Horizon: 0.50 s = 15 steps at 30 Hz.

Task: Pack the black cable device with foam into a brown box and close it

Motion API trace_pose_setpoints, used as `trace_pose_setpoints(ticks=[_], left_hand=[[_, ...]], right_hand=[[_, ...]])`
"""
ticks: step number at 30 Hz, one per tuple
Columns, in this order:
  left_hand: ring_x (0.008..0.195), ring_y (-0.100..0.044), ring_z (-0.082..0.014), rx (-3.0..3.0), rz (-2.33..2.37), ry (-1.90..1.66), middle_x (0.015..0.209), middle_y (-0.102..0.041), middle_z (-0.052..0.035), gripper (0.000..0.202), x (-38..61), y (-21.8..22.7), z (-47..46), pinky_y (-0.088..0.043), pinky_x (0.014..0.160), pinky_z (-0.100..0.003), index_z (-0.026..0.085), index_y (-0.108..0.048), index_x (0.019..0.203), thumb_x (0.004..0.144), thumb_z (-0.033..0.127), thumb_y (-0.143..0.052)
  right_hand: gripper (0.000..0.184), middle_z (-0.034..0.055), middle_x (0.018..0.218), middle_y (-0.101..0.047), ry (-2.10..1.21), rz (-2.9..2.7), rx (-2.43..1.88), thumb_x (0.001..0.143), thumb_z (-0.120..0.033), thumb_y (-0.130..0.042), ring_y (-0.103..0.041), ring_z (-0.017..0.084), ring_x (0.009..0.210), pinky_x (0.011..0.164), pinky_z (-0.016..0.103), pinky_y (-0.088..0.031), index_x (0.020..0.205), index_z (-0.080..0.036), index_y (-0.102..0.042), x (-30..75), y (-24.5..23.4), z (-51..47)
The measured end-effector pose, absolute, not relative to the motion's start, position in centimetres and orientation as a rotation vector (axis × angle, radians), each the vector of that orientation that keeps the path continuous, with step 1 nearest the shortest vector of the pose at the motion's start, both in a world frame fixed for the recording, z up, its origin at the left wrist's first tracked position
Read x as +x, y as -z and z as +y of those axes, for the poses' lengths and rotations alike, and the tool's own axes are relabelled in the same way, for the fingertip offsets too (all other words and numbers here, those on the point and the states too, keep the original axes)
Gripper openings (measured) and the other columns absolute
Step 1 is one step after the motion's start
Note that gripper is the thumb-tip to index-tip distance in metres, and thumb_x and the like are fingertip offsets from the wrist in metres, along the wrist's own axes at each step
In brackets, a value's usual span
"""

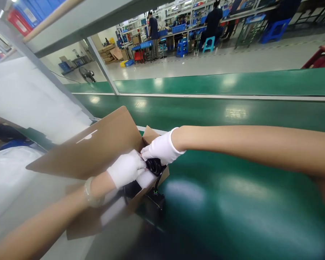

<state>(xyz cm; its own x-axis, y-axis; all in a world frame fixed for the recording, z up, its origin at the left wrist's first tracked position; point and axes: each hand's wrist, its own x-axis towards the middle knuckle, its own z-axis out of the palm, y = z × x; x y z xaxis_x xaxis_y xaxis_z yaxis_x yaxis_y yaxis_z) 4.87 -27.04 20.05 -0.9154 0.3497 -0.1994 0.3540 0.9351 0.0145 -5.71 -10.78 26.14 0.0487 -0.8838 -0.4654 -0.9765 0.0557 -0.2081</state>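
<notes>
An open brown cardboard box [97,148] lies at the near left edge of a green conveyor belt [233,202], its big flap raised. My left hand [126,169], in a white glove, rests closed on white foam packing [147,178] at the box mouth. My right hand [161,148], also in a white glove, is closed over a coiled black cable [155,167] right beside the left hand. A black cord runs down from the coil to a black block [155,204] lying on the belt just outside the box.
White foam sheets [29,101] lean at the left under a grey metal frame [103,68]. A second green belt [233,83] runs behind. Far across the floor, several people work at benches with blue bins and stools. A red object [321,57] pokes in at the right.
</notes>
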Motion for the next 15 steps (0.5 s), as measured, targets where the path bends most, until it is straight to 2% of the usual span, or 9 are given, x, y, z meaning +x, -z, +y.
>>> trace_pose_setpoints(ticks=[2, 4, 6, 8, 11, 13, 15], left_hand=[[0.077, -0.055, -0.0248, 0.507, 2.886, 0.02, 0.089, -0.06, -0.0063, 0.021, 4.6, -19.7, -27.4, -0.045, 0.063, -0.034, 0.022, -0.07, 0.088, 0.088, 0.029, -0.05], [0.076, -0.055, -0.0235, 0.491, 2.875, -0.014, 0.088, -0.06, -0.0049, 0.02, 4.6, -19.4, -27.7, -0.043, 0.06, -0.032, 0.024, -0.07, 0.084, 0.088, 0.028, -0.051], [0.076, -0.055, -0.0228, 0.493, 2.858, -0.051, 0.087, -0.061, -0.0032, 0.019, 4.9, -19.4, -27.9, -0.042, 0.06, -0.03, 0.024, -0.068, 0.078, 0.087, 0.026, -0.052], [0.076, -0.055, -0.0212, 0.511, 2.842, -0.08, 0.084, -0.061, -0.0013, 0.019, 5.7, -19.7, -27.9, -0.042, 0.062, -0.03, 0.022, -0.066, 0.074, 0.086, 0.02, -0.051], [0.072, -0.055, -0.018, 0.569, 2.834, -0.126, 0.081, -0.061, 0.0014, 0.016, 7.1, -20.1, -27.6, -0.041, 0.062, -0.029, 0.02, -0.062, 0.077, 0.088, 0.017, -0.051], [0.064, -0.054, -0.0171, 0.588, 2.859, -0.121, 0.076, -0.061, 0.002, 0.015, 7.8, -19.8, -27.3, -0.034, 0.052, -0.029, 0.02, -0.06, 0.077, 0.09, 0.025, -0.056], [0.06, -0.054, -0.0175, 0.571, 2.948, -0.138, 0.074, -0.061, 0.0017, 0.021, 8.0, -19.2, -27.1, -0.029, 0.048, -0.03, 0.019, -0.06, 0.077, 0.089, 0.036, -0.06]], right_hand=[[0.04, 0.0042, 0.104, -0.059, -0.404, 1.906, -1.848, 0.077, -0.018, -0.064, -0.058, 0.023, 0.084, 0.064, 0.032, -0.045, 0.116, -0.021, -0.054, -5.6, -27.0, -11.5], [0.049, 0.0051, 0.101, -0.06, -0.502, 1.913, -1.872, 0.074, -0.02, -0.068, -0.059, 0.023, 0.081, 0.06, 0.031, -0.044, 0.12, -0.021, -0.05, -5.2, -27.2, -12.6], [0.059, 0.008, 0.104, -0.059, -0.596, 1.93, -1.896, 0.071, -0.021, -0.072, -0.059, 0.025, 0.082, 0.062, 0.033, -0.045, 0.124, -0.018, -0.047, -4.6, -26.7, -13.5], [0.06, 0.0097, 0.099, -0.061, -0.658, 1.954, -1.918, 0.07, -0.019, -0.073, -0.06, 0.026, 0.083, 0.067, 0.035, -0.045, 0.124, -0.014, -0.046, -4.2, -25.5, -13.9], [0.045, 0.0077, 0.082, -0.062, -0.584, 2.052, -2.01, 0.081, -0.018, -0.058, -0.062, 0.026, 0.073, 0.061, 0.036, -0.045, 0.124, -0.014, -0.043, -3.6, -22.9, -13.5], [0.035, 0.007, 0.078, -0.061, -0.481, 2.194, -2.05, 0.087, -0.013, -0.044, -0.062, 0.026, 0.066, 0.054, 0.035, -0.044, 0.121, -0.016, -0.044, -3.2, -21.4, -12.7], [0.033, 0.0086, 0.078, -0.062, -0.459, 2.332, -2.022, 0.087, -0.008, -0.036, -0.062, 0.027, 0.065, 0.052, 0.035, -0.042, 0.118, -0.016, -0.046, -2.6, -20.5, -12.2]])
